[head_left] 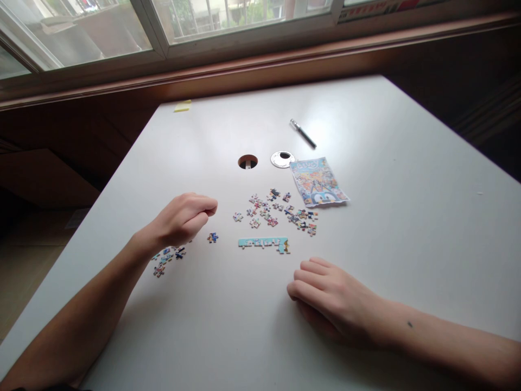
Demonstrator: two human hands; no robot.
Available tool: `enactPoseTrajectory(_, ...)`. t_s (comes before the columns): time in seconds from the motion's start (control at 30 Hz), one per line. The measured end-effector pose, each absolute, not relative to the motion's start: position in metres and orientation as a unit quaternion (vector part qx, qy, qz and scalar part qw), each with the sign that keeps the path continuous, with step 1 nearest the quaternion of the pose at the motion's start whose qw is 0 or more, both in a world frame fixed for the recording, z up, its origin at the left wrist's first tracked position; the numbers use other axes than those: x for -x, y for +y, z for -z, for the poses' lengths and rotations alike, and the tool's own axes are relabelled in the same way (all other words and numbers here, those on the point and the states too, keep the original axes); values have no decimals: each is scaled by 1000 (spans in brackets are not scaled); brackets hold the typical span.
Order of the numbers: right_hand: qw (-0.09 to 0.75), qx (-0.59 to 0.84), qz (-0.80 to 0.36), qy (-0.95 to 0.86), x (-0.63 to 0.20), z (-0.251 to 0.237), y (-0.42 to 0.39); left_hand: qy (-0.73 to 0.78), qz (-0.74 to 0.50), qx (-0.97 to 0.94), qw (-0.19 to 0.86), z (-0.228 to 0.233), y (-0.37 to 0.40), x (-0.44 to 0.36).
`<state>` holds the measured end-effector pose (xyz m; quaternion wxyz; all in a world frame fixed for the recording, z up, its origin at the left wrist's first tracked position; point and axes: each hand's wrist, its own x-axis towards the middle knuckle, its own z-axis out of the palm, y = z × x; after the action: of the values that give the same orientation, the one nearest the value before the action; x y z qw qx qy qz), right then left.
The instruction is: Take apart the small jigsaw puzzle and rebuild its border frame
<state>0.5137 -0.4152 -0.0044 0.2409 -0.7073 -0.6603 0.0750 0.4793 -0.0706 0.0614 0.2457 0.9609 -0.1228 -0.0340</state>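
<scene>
My left hand is closed, thumb against the curled index finger, above the left side of the table. Whatever it holds, if anything, is hidden. Partly behind its wrist lies a small group of jigsaw pieces, and a single blue and orange piece is just to its right. My right hand rests on the table with its fingers curled under, so their inside cannot be seen. Between the hands lies a joined strip of light-blue jigsaw pieces. Beyond it, several loose jigsaw pieces are scattered.
A printed picture sheet lies behind the loose pieces at right. Farther back are a round metal cover, a cable hole and a marker pen. A yellow sticky note is at the white table's far left corner.
</scene>
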Motion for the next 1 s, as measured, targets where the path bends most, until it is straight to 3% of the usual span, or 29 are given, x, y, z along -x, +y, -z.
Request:
enactPoseTrajectory(0.77,242,708,-71,-660,-514,5,-415,-106,46,-958,262,-60,-70,-478)
enactPoseTrajectory(0.87,242,709,-73,-658,-514,5,-415,-79,50,-939,332,-66,-70,-477)
enactPoseTrajectory(1.0,243,707,-73,-660,-515,5,-415,-51,-8,-848,527,-77,-67,-477)
